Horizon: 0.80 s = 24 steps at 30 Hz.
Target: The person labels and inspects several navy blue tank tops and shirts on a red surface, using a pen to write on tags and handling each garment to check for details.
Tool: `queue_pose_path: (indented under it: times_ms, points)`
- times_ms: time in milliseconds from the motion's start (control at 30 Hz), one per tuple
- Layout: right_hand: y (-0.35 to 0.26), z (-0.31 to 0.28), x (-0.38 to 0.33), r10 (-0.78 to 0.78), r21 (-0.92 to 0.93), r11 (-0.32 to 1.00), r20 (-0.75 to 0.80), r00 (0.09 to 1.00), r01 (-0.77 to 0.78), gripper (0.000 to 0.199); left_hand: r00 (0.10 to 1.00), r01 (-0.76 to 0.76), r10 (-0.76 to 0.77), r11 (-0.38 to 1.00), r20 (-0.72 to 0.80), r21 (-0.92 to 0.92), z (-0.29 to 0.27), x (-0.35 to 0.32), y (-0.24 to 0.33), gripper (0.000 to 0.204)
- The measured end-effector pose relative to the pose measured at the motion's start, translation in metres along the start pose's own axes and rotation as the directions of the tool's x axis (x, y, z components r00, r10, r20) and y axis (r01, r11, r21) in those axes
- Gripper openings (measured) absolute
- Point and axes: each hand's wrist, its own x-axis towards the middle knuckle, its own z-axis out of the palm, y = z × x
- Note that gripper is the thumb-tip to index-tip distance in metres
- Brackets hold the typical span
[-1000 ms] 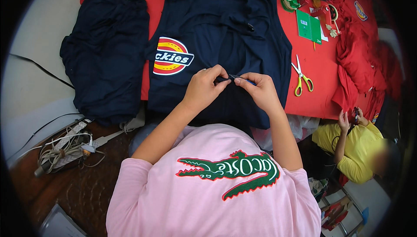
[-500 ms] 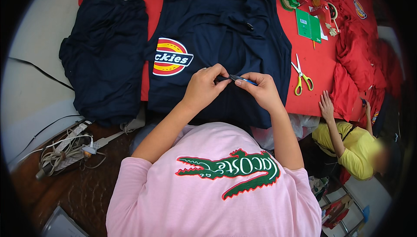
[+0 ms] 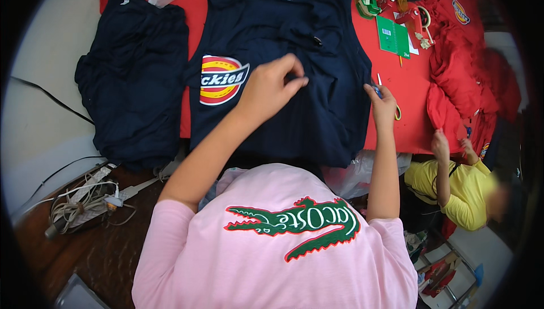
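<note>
A dark navy sleeveless top (image 3: 334, 62) lies spread in front of me, with a red, yellow and white patch (image 3: 220, 81) at its left side. Above its middle, my left hand (image 3: 271, 87) is half curled, thumb and forefinger apart; I see nothing between them. My right hand (image 3: 383, 105) is at the top's right edge, closed on small blue-handled snips (image 3: 377, 91), mostly hidden by the fingers. Yellow-handled scissors (image 3: 398, 113) lie on the red table behind that hand, partly covered by it.
A folded navy garment pile (image 3: 133, 82) lies left. On the red table (image 3: 391, 133) are a green notebook (image 3: 392, 37), a pencil (image 3: 400, 61) and tape dispensers (image 3: 368, 0). Red garments (image 3: 462, 77) heap at right, where a co-worker in yellow (image 3: 442, 181) handles them. Cables (image 3: 85, 198) lie lower left.
My hands have parted from over the top's middle. The right has moved right with the snips, toward the scissors; the left has risen slightly and loosened its pinch. The co-worker's hands have shifted.
</note>
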Motion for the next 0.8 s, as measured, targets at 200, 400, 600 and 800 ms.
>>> queue_pose_path:
  times_ms: [200,400,600,800]
  points:
    - [0.049,-0.029,0.020,0.075,-0.384,0.917,-0.105,0.992,-0.110,0.033,0.873,-0.444,0.436,0.896,-0.217,0.014,-0.002,0.135,0.007,0.030]
    - [0.059,-0.023,-0.001,-0.066,-0.583,0.812,-0.119,0.991,-0.016,0.038,0.942,-0.323,0.334,0.928,-0.029,0.187,0.004,0.084,-0.031,0.040]
    - [0.018,0.000,-0.065,-0.373,-0.313,0.897,-0.162,0.914,0.311,0.034,0.907,0.248,-0.067,0.883,-0.415,0.399,-0.025,-0.107,-0.102,0.041]
    - [0.030,0.022,-0.100,-0.162,-0.226,0.956,0.113,0.980,0.184,0.022,0.820,0.532,-0.397,0.793,-0.412,0.295,-0.051,-0.180,-0.112,0.028]
